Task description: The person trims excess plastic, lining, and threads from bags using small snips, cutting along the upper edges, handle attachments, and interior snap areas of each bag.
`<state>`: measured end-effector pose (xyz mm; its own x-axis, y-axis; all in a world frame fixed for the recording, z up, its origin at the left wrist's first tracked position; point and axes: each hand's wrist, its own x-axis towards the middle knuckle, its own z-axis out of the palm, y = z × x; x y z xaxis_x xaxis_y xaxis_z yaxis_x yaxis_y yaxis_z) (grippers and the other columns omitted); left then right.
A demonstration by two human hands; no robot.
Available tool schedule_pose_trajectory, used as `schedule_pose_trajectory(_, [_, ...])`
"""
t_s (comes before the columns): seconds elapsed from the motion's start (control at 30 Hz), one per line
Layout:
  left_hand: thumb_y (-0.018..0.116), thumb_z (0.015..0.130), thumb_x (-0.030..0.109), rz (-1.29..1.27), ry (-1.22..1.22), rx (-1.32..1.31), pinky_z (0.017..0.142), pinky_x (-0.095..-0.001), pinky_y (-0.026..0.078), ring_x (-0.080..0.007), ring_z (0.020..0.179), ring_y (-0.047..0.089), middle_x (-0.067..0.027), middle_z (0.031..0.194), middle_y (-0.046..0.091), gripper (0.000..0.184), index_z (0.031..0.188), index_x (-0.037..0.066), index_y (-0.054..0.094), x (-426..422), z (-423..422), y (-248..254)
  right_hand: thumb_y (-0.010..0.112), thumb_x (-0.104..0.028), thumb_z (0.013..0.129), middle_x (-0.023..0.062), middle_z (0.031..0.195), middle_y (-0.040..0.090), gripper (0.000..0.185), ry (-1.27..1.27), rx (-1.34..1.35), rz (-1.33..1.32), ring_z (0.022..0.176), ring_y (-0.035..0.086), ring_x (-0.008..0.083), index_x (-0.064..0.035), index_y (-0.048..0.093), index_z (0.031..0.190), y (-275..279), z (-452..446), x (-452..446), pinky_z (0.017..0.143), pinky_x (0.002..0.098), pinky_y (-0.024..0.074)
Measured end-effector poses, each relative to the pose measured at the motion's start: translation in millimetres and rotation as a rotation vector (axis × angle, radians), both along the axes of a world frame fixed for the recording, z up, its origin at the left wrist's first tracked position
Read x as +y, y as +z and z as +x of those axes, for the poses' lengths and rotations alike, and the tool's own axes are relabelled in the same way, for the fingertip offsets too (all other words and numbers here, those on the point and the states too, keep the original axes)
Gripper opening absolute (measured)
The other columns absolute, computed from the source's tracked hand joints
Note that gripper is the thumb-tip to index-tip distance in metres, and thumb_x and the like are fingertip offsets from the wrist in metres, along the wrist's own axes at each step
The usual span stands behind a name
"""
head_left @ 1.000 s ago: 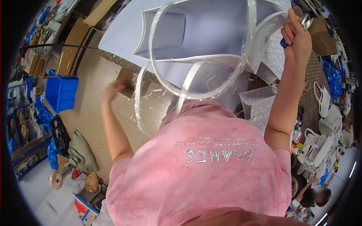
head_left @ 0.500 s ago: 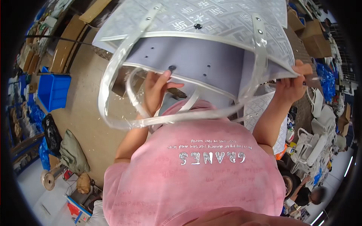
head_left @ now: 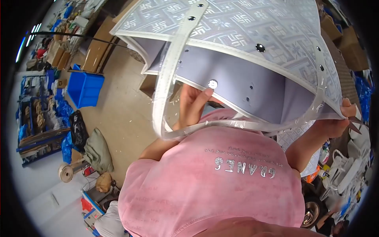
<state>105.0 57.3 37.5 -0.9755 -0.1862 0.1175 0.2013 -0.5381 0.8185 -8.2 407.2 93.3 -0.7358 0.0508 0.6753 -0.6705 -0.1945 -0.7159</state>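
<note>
A white tote bag [head_left: 290,37] with a silvery geometric pattern hangs with its mouth toward me, showing a grey lining. My left hand [head_left: 191,104] pinches the near rim, its thumb just beside a round snap button [head_left: 212,83]; the other fingers are behind the panel. My right hand [head_left: 340,121] grips the right corner of the mouth. Beside that hand pokes a thin pointed thing [head_left: 357,125] I cannot make out. A white strap handle [head_left: 167,83], partly in clear plastic film, loops in front of the opening. Another snap button [head_left: 259,47] shows on the far panel.
A blue bin [head_left: 85,87] stands on the floor at left, near black and green sacks [head_left: 98,150]. Cardboard boxes [head_left: 351,47] are at upper right. White bags and straps [head_left: 339,177] pile up at lower right, near a wheel [head_left: 312,213].
The bag and both hands have shifted right and down in view as the camera turned. My left thumb stays by the snap button, which now shines. Both hands keep hold of the bag.
</note>
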Motion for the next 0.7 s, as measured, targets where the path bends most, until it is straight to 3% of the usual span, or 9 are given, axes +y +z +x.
schedule_pose_trajectory(0.13, [0.049, 0.094, 0.000, -0.019, 0.032, -0.021, 0.073, -0.0346, 0.062, -0.0237, 0.090, 0.067, -0.0204, 0.119, 0.057, 0.047, 0.136, -0.009, 0.030, 10, 3, 7, 0.062, -0.044, 0.091, 0.0044, 0.078, 0.050, 0.039, -0.028, 0.033, -0.042, 0.063, 0.051, 0.0116, -0.0085, 0.046, 0.087, 7, -4, -11, 0.059, 0.0267, 0.0429])
schedule_pose_trajectory(0.17, [0.048, 0.094, -0.002, -0.039, -0.016, 0.020, 0.084, -0.0353, 0.057, -0.0250, 0.101, 0.064, -0.0198, 0.123, 0.055, 0.048, 0.138, -0.007, 0.030, 5, 5, 2, 0.060, -0.041, 0.093, 0.0037, 0.078, 0.049, 0.036, -0.018, 0.048, -0.056, 0.057, 0.048, 0.0089, -0.0083, 0.046, 0.088, 10, -3, -15, 0.054, 0.0243, 0.0407])
schedule_pose_trajectory(0.2, [0.048, 0.094, -0.002, -0.041, -0.013, 0.022, 0.084, -0.0353, 0.057, -0.0250, 0.101, 0.064, -0.0198, 0.123, 0.055, 0.048, 0.138, -0.007, 0.030, 6, 4, 4, 0.060, -0.041, 0.093, 0.0037, 0.078, 0.049, 0.036, -0.015, 0.050, -0.059, 0.057, 0.048, 0.0089, -0.0083, 0.046, 0.088, 15, -2, -21, 0.054, 0.0243, 0.0407])
schedule_pose_trajectory(0.3, [0.053, 0.090, -0.001, -0.183, 0.220, 0.069, 0.096, -0.0363, 0.049, -0.0261, 0.113, 0.058, -0.0178, 0.127, 0.052, 0.053, 0.138, -0.006, 0.031, 11, 1, 21, 0.055, -0.025, 0.098, -0.0013, 0.067, 0.043, 0.023, 0.016, -0.255, -0.248, 0.044, 0.032, 0.0034, -0.0073, 0.048, 0.086, 36, 7, -41, 0.043, 0.0199, 0.0271])
schedule_pose_trajectory(0.4, [0.057, 0.082, 0.001, -0.181, 0.241, 0.024, 0.104, -0.0356, 0.039, -0.0252, 0.117, 0.053, -0.0151, 0.126, 0.052, 0.061, 0.137, -0.005, 0.031, -5, -9, 37, 0.052, -0.026, 0.100, -0.0033, 0.061, 0.040, 0.025, 0.109, -0.354, -0.239, 0.043, 0.028, 0.0035, -0.0091, 0.048, 0.083, 37, -5, -43, 0.044, 0.0198, 0.0250])
schedule_pose_trajectory(0.43, [0.060, 0.077, 0.004, -0.162, 0.295, -0.115, 0.096, -0.0366, 0.048, -0.0236, 0.105, 0.058, -0.0147, 0.118, 0.054, 0.059, 0.130, -0.005, 0.035, -7, -11, 44, 0.050, -0.027, 0.100, -0.0043, 0.058, 0.038, 0.026, 0.154, -0.404, -0.231, 0.043, 0.026, 0.0035, -0.0100, 0.047, 0.081, 37, -11, -45, 0.045, 0.0198, 0.0239])
schedule_pose_trajectory(0.5, [0.060, 0.078, 0.005, -0.109, 0.265, -0.159, 0.090, -0.0377, 0.052, -0.0236, 0.101, 0.059, -0.0148, 0.115, 0.054, 0.055, 0.127, -0.004, 0.037, -5, -15, 68, 0.048, -0.018, 0.101, -0.0054, 0.049, 0.028, 0.025, 0.177, -0.434, -0.360, 0.040, 0.023, 0.0035, -0.0108, 0.048, 0.077, 40, -25, -59, 0.041, 0.0206, 0.0209])
schedule_pose_trajectory(0.57, [0.060, 0.079, 0.005, -0.038, 0.214, -0.226, 0.074, -0.0406, 0.059, -0.0243, 0.094, 0.062, -0.0151, 0.110, 0.055, 0.045, 0.119, -0.004, 0.041, -12, -20, 69, 0.057, -0.012, 0.097, -0.0075, 0.051, 0.028, 0.020, 0.090, -0.569, -0.397, 0.042, 0.022, 0.0021, -0.0107, 0.049, 0.078, 46, -31, -66, 0.040, 0.0207, 0.0177])
schedule_pose_trajectory(0.7, [0.059, 0.082, 0.003, -0.055, 0.104, -0.183, 0.076, -0.0375, 0.059, -0.0215, 0.091, 0.062, -0.0099, 0.101, 0.053, 0.043, 0.120, -0.003, 0.039, -11, -17, 78, 0.059, -0.012, 0.095, -0.0087, 0.052, 0.029, 0.020, 0.040, -0.667, -0.396, 0.043, 0.022, 0.0016, -0.0116, 0.049, 0.078, 42, -37, -67, 0.040, 0.0205, 0.0176])
